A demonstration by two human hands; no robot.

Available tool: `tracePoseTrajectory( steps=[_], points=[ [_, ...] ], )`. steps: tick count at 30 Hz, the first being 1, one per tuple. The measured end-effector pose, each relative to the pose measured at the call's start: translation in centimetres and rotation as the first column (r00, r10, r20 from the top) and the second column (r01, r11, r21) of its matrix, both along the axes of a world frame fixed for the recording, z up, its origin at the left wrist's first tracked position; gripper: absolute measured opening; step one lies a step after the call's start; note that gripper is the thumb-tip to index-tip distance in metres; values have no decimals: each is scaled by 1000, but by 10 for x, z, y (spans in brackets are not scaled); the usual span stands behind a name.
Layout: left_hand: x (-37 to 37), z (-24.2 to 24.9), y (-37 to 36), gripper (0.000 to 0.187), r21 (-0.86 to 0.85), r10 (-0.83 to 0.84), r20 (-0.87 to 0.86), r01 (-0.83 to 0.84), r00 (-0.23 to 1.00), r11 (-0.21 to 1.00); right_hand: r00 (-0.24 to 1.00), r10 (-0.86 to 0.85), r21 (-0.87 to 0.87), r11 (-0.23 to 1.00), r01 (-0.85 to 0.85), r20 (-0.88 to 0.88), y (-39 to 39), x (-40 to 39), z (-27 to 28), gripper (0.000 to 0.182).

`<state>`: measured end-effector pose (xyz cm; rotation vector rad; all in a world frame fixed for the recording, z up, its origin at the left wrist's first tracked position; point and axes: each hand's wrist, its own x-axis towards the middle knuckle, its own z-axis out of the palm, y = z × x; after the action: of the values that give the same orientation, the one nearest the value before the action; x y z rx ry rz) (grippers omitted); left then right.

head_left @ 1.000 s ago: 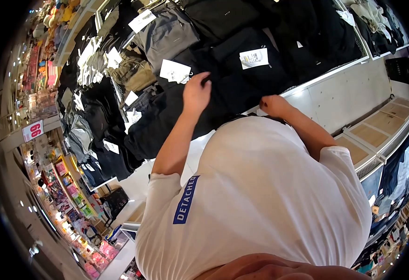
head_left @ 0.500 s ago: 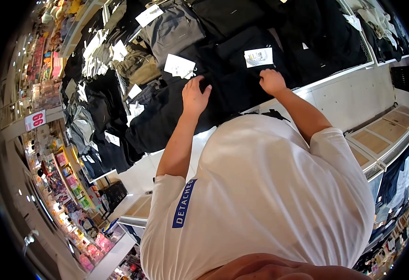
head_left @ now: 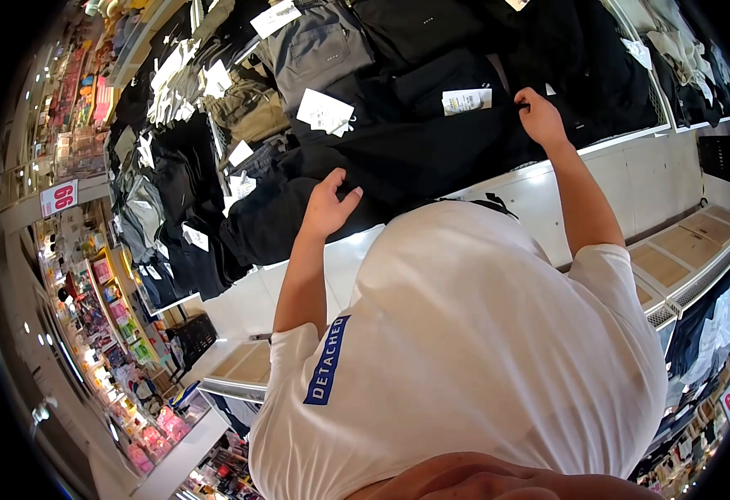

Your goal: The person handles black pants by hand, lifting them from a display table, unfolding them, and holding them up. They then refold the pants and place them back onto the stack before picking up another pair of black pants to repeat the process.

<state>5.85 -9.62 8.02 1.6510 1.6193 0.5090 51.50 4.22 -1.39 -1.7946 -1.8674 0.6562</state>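
Note:
Black trousers [head_left: 440,154] lie spread lengthwise along the front of the display, between my two hands. My left hand [head_left: 329,206] rests on the dark cloth at their left part, thumb apart from the fingers. At the right end, my right hand [head_left: 542,119] has its fingers closed on the edge of the black trousers. Behind the cloth are a white tag [head_left: 325,112] and another white tag with a yellow mark [head_left: 467,101], both on dark folded clothes.
Grey trousers [head_left: 322,54] and khaki clothes [head_left: 248,112] lie further back. More tagged black clothes [head_left: 186,179] fill the left side. A white ledge [head_left: 540,179] borders the front. Wooden-topped shelving [head_left: 682,242] stands at the right, with a black basket [head_left: 727,158] above it.
My right hand has moved right, drawing the black cloth out along the front. My left hand has come down and slightly left, nearer my body.

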Motion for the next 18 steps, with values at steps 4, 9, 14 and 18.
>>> tracePoseTrajectory(
  steps=[4, 9, 14, 18],
  points=[
    [16, -10, 6, 31, 93, 94, -5, -93, 996, 991, 991, 47, -34, 998, -43, 122, 5, 3, -11, 21],
    [30, -22, 54, 23, 637, 184, -250, 19, 951, 770, 975, 46, 4, 999, -48, 220, 11, 2, 2, 18],
    [48, -55, 100, 16, 488, -66, -330, 230, 942, 842, 975, -59, 100, 994, 38, 215, 9, 0, 14, 17],
    [64, -53, 109, 21, 309, -185, -430, 337, 884, 889, 970, -123, 116, 988, 100, 210, 7, -6, 21, 17]
  ],
)
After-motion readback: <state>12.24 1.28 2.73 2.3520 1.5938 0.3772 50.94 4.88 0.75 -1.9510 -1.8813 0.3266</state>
